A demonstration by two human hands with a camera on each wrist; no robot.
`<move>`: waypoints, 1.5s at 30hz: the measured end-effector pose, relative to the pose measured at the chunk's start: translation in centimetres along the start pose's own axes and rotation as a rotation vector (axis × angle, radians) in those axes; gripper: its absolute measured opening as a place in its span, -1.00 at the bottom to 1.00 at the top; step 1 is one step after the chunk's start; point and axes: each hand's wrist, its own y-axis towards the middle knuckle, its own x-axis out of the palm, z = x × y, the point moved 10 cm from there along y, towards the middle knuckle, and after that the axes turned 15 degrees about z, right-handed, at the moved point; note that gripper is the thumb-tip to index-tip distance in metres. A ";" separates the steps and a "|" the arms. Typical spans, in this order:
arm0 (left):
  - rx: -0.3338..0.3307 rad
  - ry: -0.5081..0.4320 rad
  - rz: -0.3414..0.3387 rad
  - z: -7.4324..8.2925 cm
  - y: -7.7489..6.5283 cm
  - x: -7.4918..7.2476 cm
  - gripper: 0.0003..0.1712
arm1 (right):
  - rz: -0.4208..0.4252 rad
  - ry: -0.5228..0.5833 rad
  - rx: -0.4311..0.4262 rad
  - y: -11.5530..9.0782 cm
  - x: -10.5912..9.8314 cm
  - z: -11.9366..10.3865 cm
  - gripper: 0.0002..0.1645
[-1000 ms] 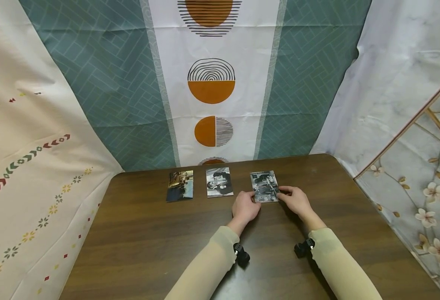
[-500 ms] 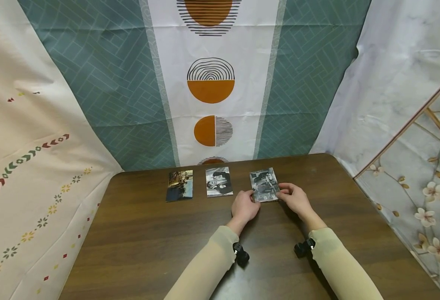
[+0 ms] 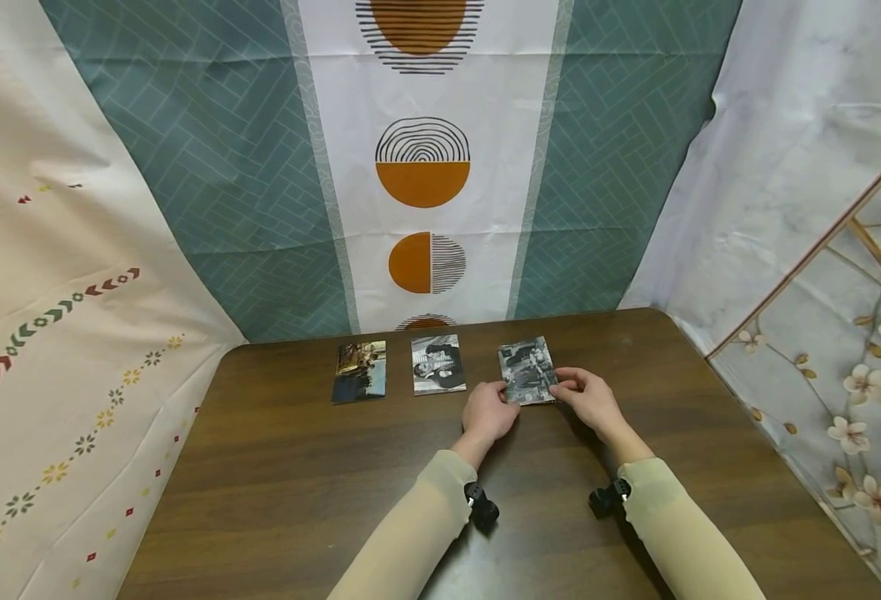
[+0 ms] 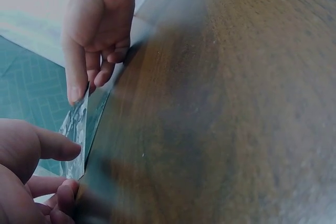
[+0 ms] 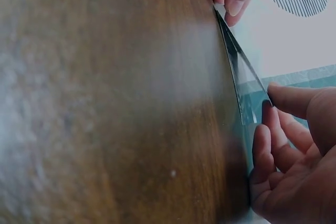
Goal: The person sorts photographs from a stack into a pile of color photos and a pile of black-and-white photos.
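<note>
A black-and-white photo card lies toward the back of the wooden table, right of centre. My left hand holds its near left corner, thumb at the near edge. At the near right corner my right hand pinches the card between thumb and fingers. In the right wrist view that side of the card is raised, with a narrow wedge opening below it. A dark-edged layer shows under the card; whether it is a second card or a reflection I cannot tell.
Left of the held card lie another black-and-white photo card and a colour photo card, in a rough row. The brown table ends close behind them at a patterned cloth. More hanging cloths flank both sides.
The right side of the held card has risen and its far edge has shifted slightly away and left. Both hands stay at its near corners; the other two cards have not moved.
</note>
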 end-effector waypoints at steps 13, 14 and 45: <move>-0.009 -0.006 0.001 0.0 -0.2 -0.1 -0.49 | 0.025 0.031 -0.024 -0.2 -0.1 0.2 -0.49; -0.010 -0.010 0.005 0.0 -0.2 -0.1 -0.47 | 0.030 0.034 -0.024 -0.2 -0.2 0.2 -0.49; -0.026 -0.298 0.075 -3.2 1.0 -3.9 -0.27 | 0.003 0.026 -0.031 -0.7 4.2 -2.9 -0.37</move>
